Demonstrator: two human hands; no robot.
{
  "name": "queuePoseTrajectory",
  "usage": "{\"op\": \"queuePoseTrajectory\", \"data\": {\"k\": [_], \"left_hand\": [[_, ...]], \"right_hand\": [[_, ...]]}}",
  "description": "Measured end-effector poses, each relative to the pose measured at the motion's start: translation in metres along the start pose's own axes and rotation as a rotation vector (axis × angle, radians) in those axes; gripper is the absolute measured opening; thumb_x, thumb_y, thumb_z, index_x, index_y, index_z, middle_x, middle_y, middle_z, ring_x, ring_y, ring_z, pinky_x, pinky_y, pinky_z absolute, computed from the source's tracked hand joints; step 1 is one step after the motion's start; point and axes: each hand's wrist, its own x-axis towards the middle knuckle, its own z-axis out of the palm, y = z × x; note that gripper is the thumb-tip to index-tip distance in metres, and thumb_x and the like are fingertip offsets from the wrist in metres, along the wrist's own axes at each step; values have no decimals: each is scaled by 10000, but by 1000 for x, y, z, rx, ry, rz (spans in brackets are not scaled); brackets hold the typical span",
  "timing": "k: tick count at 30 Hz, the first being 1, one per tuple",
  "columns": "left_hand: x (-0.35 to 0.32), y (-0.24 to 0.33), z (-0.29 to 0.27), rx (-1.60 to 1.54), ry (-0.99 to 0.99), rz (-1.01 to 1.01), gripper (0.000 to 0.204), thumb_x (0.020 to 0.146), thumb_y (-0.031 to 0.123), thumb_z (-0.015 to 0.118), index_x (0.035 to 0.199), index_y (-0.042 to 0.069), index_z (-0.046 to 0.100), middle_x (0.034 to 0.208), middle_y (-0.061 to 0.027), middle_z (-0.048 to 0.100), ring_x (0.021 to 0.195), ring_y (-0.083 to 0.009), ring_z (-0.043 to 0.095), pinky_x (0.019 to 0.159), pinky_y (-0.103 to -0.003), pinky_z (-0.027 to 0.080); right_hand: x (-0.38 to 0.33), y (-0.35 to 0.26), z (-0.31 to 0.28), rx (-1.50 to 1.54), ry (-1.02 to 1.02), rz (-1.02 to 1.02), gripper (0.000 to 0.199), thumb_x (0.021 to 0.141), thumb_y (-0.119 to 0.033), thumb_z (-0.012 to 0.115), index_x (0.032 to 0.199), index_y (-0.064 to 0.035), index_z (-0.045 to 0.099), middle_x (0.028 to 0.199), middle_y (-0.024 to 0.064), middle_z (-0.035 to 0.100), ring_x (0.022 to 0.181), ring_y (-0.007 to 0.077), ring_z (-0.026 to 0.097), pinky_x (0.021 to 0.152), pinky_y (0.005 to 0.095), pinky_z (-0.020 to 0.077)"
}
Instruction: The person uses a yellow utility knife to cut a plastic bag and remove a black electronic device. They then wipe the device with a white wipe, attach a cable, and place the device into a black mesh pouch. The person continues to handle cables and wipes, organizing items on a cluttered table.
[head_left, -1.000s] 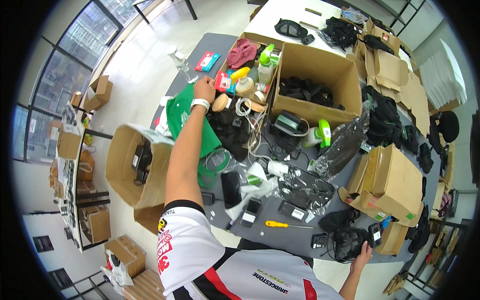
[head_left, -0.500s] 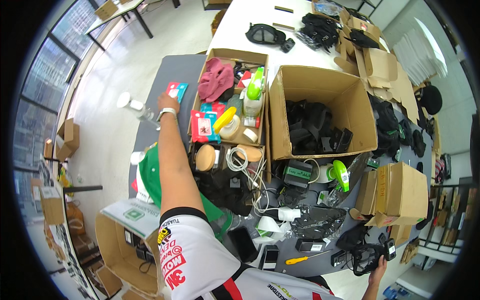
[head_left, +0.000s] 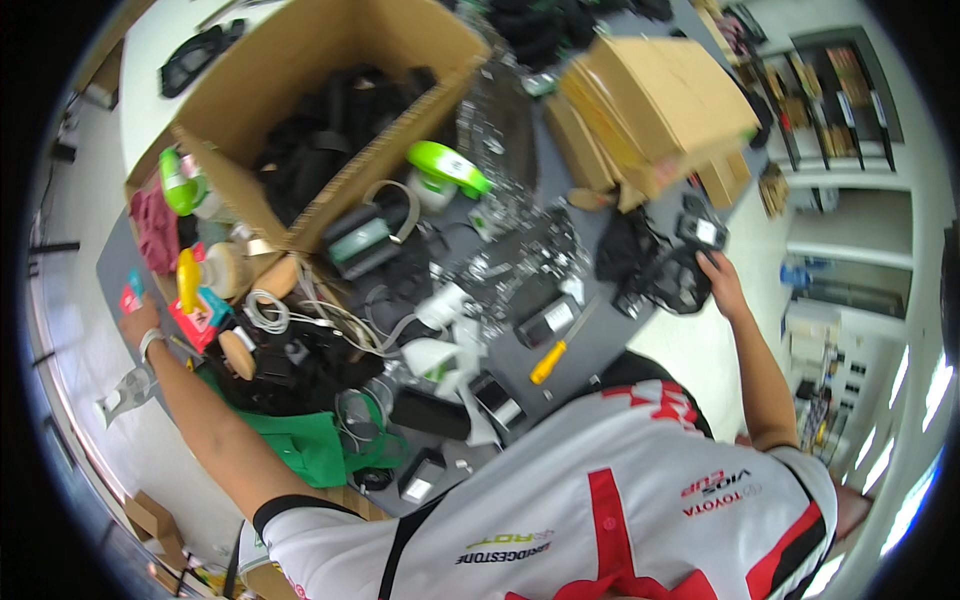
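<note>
At the far left, my left hand [head_left: 137, 324] is closed on the near edge of a small red and blue soft packet [head_left: 132, 288]; its fingertips are small and blurred. A similar red and blue packet [head_left: 203, 318] sits to its right, by a yellow-topped pump bottle [head_left: 190, 282]. Over on the right, my right hand [head_left: 724, 285] grips a black head strap [head_left: 676, 282] at the table's edge. A small black camera [head_left: 702, 230] sits on that strap, just above my fingers. Part of the strap is hidden by the hand.
A large cardboard box [head_left: 215, 95] of black gear stands at the back. Closed cartons [head_left: 665, 110] are at the far right. White cables [head_left: 330, 318], a yellow screwdriver [head_left: 546, 364], clear plastic wrap [head_left: 520, 260] and a green bag [head_left: 300, 446] crowd the table. A clear bottle [head_left: 125, 398] is beside my left forearm.
The view has swung toward the right and tilted, bringing my right forearm and shirt front into sight. My left hand stays by the packet; my right hand still holds the head strap.
</note>
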Motion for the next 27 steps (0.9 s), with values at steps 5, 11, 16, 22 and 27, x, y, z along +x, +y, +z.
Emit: {"op": "queuePoseTrajectory", "data": {"k": [5, 11, 16, 22, 27], "left_hand": [[-36, -7, -111, -389, 204, -147, 1070, 700, 700, 853, 1320, -129, 582, 1320, -283, 685, 1175, -424, 695, 1025, -475, 546], [-398, 144, -278, -872, 239, 628, 429, 943, 123, 676, 1324, -57, 592, 1241, -207, 638, 1059, -325, 642, 963, -424, 525], [-751, 190, -265, -830, -774, 849, 843, 715, 195, 765, 1482, 2, 473, 1223, -192, 586, 997, -326, 620, 905, -460, 517], [-920, 190, -167, -447, -697, 1034, 886, 733, 216, 823, 1529, 49, 473, 1312, -161, 575, 1193, -392, 537, 1062, -520, 416], [-932, 199, -169, -321, -516, 1053, 814, 783, 217, 857, 1512, 107, 511, 1413, -138, 546, 1314, -377, 493, 1165, -560, 337]], "right_hand": [[15, 26, -7, 19, -111, -46, 407, 1057, -335, 676, 1289, -1, 679, 1159, 43, 726, 1059, 119, 652, 948, 278, 500], [22, 71, -38, 361, -255, -34, 337, 1072, -259, 662, 1297, -8, 671, 1156, 45, 741, 1030, 111, 682, 935, 293, 541], [47, 113, -23, 458, -397, -95, 353, 1068, -244, 665, 1331, -9, 661, 1190, 55, 739, 1067, 125, 686, 961, 294, 539], [69, 97, -1, 167, -589, -314, 417, 1027, -299, 709, 1293, 18, 655, 1167, 110, 754, 1079, 225, 706, 953, 343, 537], [97, 129, 10, -303, -738, -502, 431, 964, -344, 764, 1169, 19, 655, 1176, 217, 736, 1087, 399, 692, 956, 446, 529]]}}
